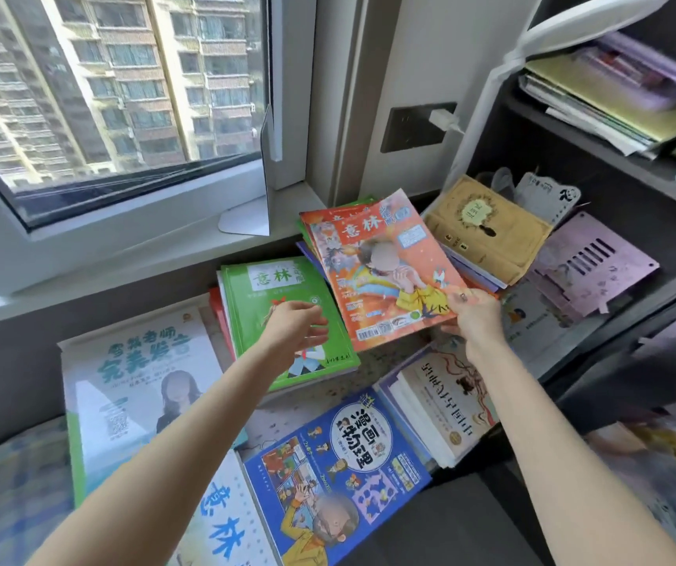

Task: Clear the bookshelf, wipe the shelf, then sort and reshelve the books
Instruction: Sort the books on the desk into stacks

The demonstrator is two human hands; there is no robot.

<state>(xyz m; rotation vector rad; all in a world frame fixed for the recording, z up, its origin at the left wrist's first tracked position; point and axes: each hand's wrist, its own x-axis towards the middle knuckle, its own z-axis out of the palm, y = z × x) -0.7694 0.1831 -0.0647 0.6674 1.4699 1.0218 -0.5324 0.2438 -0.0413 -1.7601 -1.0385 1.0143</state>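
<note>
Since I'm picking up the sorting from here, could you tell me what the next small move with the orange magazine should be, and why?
Probably lay the orange magazine onto the green stack: the right hand pinches its corner, both covers bear the same title, and the open left hand hovers over that stack.

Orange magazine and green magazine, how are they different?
The orange magazine has an orange cover; the green magazine has a green one. The orange magazine is lifted and tilted, pinched at its lower corner by the right hand; the green magazine lies flat on top of a pile, with the left hand open over it. The orange magazine's title sits on a red banner, the green magazine's on a white panel. Both show the same two title characters.
</note>
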